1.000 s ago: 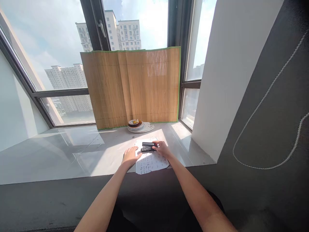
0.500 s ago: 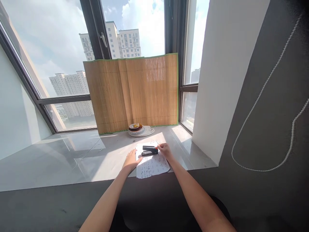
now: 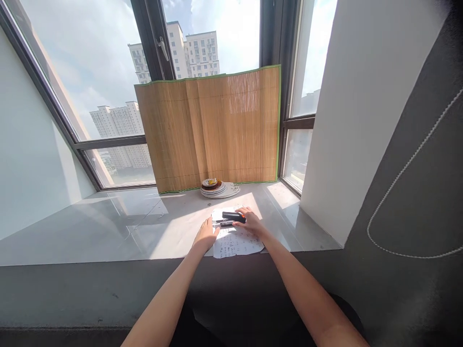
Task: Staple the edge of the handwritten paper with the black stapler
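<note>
The black stapler (image 3: 231, 216) lies on the written sheet (image 3: 237, 245), at nine o'clock from the right hand (image 3: 252, 223), which grips its three-o'clock end, and at two o'clock from the flat, outstretched left hand (image 3: 205, 235).

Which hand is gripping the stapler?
The right hand, closed around the right end of the black stapler; the left hand rests open at the left edge of the paper.
</note>
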A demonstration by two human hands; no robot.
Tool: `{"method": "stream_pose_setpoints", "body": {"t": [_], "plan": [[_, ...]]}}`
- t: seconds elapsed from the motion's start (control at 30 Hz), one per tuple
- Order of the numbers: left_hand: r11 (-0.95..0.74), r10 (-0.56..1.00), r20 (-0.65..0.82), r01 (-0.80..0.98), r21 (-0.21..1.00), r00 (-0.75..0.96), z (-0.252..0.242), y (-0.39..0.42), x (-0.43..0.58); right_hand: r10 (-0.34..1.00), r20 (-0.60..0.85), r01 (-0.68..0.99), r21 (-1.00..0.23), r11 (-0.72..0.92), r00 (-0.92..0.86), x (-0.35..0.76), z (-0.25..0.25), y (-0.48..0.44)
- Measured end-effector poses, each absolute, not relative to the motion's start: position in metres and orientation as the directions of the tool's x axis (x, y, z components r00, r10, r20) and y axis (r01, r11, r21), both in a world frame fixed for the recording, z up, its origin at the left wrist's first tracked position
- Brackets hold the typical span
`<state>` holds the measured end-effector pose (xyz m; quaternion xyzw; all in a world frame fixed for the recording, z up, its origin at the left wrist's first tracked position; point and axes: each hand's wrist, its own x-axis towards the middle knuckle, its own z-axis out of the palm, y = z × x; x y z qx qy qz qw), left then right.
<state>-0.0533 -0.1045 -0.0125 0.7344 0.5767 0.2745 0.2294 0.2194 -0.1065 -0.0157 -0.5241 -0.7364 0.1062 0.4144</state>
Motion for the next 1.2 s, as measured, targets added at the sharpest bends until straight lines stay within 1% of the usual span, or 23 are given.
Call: {"method": "stream_pose_setpoints", "body": {"t": [0.07,0.13,0.2,0.27,0.3,0.33,0.37,0.4,0.43,0.47,0.5,0.6,0.67,0.73,0.87,0.93,1.0,1.03,1.1,1.2], "plan": [[-0.224,0.975,0.148,0.695,0.684,0.168,-0.011,-0.106,-0.051,0.878,0.452,0.722,-0.556,0.413,-0.154,0.218,-0.017,-0.107],[-0.227,0.974,0.160,0.669,0.708,0.160,-0.009,-0.108,-0.051,0.885,0.437,0.734,-0.546,0.404,-0.162,0.218,-0.018,-0.108],[-0.252,0.968,0.197,0.625,0.739,0.158,-0.007,-0.111,-0.051,0.881,0.446,0.726,-0.552,0.411,-0.160,0.218,-0.021,-0.109],[-0.293,0.956,0.250,0.520,0.803,0.152,-0.003,-0.115,-0.050,0.856,0.494,0.715,-0.544,0.439,-0.150,0.219,-0.024,-0.109],[-0.303,0.953,0.269,0.431,0.850,0.141,-0.002,-0.117,-0.048,0.828,0.541,0.708,-0.527,0.470,-0.146,0.219,-0.026,-0.109],[-0.283,0.959,0.263,0.304,0.910,0.107,0.000,-0.118,-0.046,0.787,0.600,0.699,-0.501,0.510,-0.145,0.218,-0.028,-0.108],[-0.236,0.971,0.229,0.151,0.960,0.064,0.001,-0.119,-0.044,0.735,0.662,0.688,-0.466,0.557,-0.147,0.218,-0.029,-0.106],[-0.173,0.985,0.173,-0.006,0.985,0.023,0.003,-0.119,-0.042,0.677,0.720,0.675,-0.424,0.604,-0.153,0.218,-0.031,-0.104],[-0.103,0.995,0.104,-0.143,0.984,-0.003,0.004,-0.118,-0.040,0.615,0.770,0.662,-0.374,0.649,-0.168,0.218,-0.032,-0.102],[-0.032,0.999,0.031,-0.244,0.969,-0.010,0.004,-0.116,-0.038,0.556,0.809,0.652,-0.319,0.688,-0.191,0.217,-0.033,-0.100],[0.032,0.999,-0.033,-0.304,0.952,0.002,0.004,-0.114,-0.036,0.501,0.838,0.646,-0.261,0.718,-0.219,0.217,-0.034,-0.098],[0.183,0.983,-0.168,-0.358,0.916,0.073,0.004,-0.106,-0.035,0.382,0.868,0.652,-0.094,0.753,-0.316,0.217,-0.034,-0.096],[0.248,0.969,-0.230,-0.396,0.884,0.094,0.003,-0.102,-0.036,0.350,0.853,0.657,-0.010,0.754,-0.388,0.216,-0.033,-0.097],[0.271,0.962,-0.253,-0.424,0.864,0.099,0.002,-0.101,-0.037,0.349,0.822,0.656,0.039,0.754,-0.450,0.214,-0.031,-0.099],[0.275,0.961,-0.253,-0.426,0.862,0.108,0.001,-0.102,-0.037,0.356,0.785,0.642,0.068,0.763,-0.506,0.210,-0.028,-0.101],[0.264,0.964,-0.245,-0.407,0.874,0.099,0.002,-0.103,-0.037,0.356,0.784,0.631,0.059,0.773,-0.509,0.209,-0.028,-0.101],[0.243,0.970,-0.229,-0.382,0.891,0.083,0.003,-0.102,-0.036,0.385,0.798,0.639,0.000,0.770,-0.463,0.209,-0.029,-0.102],[0.231,0.973,-0.219,-0.368,0.901,0.076,0.003,-0.102,-0.035,0.418,0.810,0.653,-0.058,0.755,-0.412,0.210,-0.029,-0.102],[0.203,0.979,-0.194,-0.334,0.921,0.060,0.003,-0.103,-0.034,0.520,0.813,0.692,-0.216,0.689,-0.263,0.210,-0.029,-0.104],[0.167,0.986,-0.160,-0.275,0.947,0.048,0.000,-0.105,-0.033,0.698,0.715,0.729,-0.455,0.511,-0.042,0.210,-0.028,-0.107]]}}
